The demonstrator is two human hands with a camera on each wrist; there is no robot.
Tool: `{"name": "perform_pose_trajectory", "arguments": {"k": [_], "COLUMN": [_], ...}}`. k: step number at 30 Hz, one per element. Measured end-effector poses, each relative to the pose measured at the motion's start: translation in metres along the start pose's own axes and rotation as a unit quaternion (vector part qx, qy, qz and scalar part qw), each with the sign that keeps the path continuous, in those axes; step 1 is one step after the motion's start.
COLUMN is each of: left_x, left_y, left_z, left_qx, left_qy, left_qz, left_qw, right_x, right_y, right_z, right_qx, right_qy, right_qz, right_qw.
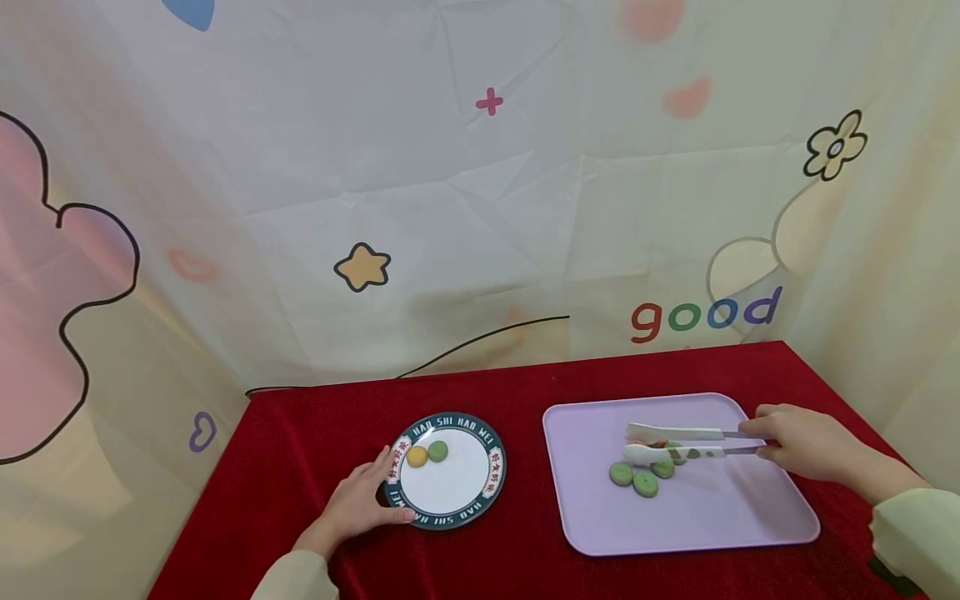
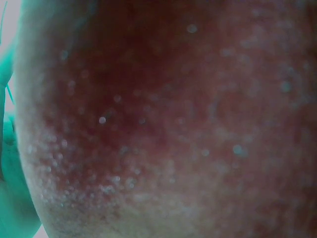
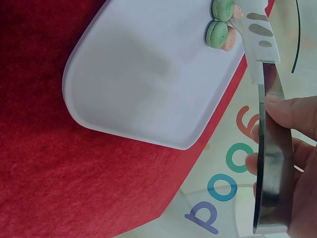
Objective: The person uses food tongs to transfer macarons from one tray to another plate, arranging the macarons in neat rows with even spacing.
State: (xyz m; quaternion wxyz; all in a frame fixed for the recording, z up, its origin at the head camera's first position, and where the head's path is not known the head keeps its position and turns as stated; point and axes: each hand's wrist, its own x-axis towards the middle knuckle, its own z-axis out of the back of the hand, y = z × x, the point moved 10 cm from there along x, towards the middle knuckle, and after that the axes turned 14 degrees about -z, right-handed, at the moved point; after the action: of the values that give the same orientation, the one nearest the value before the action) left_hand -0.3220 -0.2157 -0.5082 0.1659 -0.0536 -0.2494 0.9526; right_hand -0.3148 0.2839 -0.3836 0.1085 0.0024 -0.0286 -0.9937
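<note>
My left hand [image 1: 367, 500] touches the left rim of a round white plate [image 1: 450, 492] with a dark green patterned border, fingers and thumb spread along the edge. On this plate lie a yellow macaron [image 1: 417, 456] and a green macaron [image 1: 438, 451], side by side. My right hand [image 1: 798, 437] grips metal tongs [image 1: 720, 433] with white, brown-spotted tips. The tips are spread apart above several macarons [image 1: 646, 484] on a lilac tray [image 1: 697, 521]; they partly cover some. In the right wrist view, two macarons [image 3: 217, 34] show green and pinkish shells. The left wrist view is blurred.
A red cloth [image 1: 517, 533] covers the table, with a strip of it between plate and tray. Behind the table hangs a pale printed curtain [image 1: 480, 208] with the word "good" at the right. The table's far edge meets the curtain.
</note>
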Motion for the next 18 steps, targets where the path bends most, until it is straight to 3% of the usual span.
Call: {"name": "perform_pose_trajectory", "arguments": {"k": [18], "left_x": [-0.0007], "left_y": [-0.0014], "left_z": [0.0009], "left_qx": [0.001], "left_qy": [0.001], "left_qz": [0.002], "left_qw": [1.0000], "right_x": [-0.0022], "right_y": [0.0046], "right_z": [0.0082], "right_qx": [-0.009], "right_qy": [-0.031], "right_qz": [0.006], "right_qw": [0.9995]}}
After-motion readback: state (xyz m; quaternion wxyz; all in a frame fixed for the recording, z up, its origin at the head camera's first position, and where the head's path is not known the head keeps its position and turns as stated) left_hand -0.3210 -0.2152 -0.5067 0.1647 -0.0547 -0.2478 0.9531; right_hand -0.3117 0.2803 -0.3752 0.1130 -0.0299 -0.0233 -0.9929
